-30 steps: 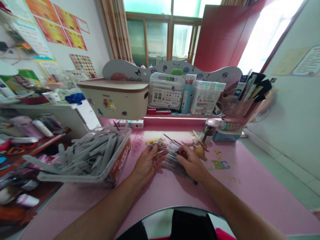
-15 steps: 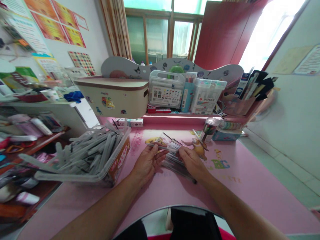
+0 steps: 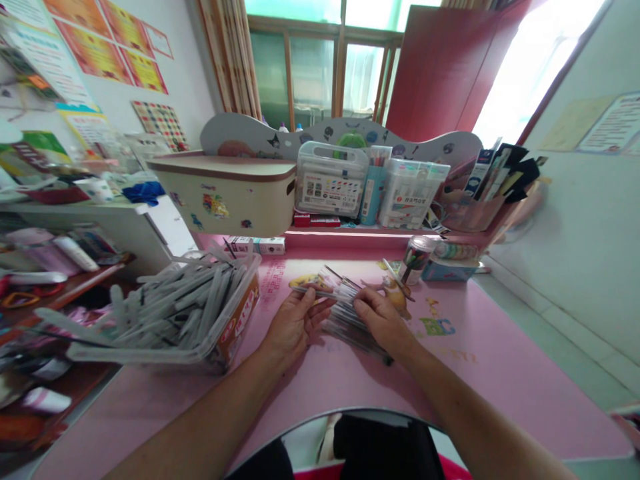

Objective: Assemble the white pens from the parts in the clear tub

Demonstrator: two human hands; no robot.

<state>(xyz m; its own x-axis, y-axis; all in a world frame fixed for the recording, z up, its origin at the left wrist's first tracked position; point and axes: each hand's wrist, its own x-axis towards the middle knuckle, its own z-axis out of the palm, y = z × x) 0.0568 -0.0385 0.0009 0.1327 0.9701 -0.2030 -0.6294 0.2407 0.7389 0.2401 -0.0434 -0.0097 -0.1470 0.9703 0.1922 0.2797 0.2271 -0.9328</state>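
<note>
My left hand (image 3: pixel 295 323) pinches a thin, pale pen refill (image 3: pixel 313 291) between thumb and fingertips, held almost level above the desk. My right hand (image 3: pixel 380 317) has its fingers closed over a loose bundle of slender clear and dark pen refills (image 3: pixel 353 325); what its fingertips grip is hidden. The bundle lies slantwise on the pink desk between both hands. To the left of my left hand stands a clear plastic tub (image 3: pixel 165 357), heaped with translucent, tube-like plastic pieces (image 3: pixel 175 307). A white-and-dark stick (image 3: pixel 397 279) leans near a can of pens (image 3: pixel 417 259).
A lidded cream box (image 3: pixel 225 197), a clear marker case (image 3: pixel 331 183) and a second marker box (image 3: pixel 413 193) line the desk's back shelf. Beside them is a pink holder (image 3: pixel 470 210) full of stationery. A blue box (image 3: pixel 450 269) sits at the back right of the pink desk (image 3: pixel 500 393).
The view has shifted slightly. Both hands stay nearly in place, with the left still pinching the refill and the right still at the bundle.
</note>
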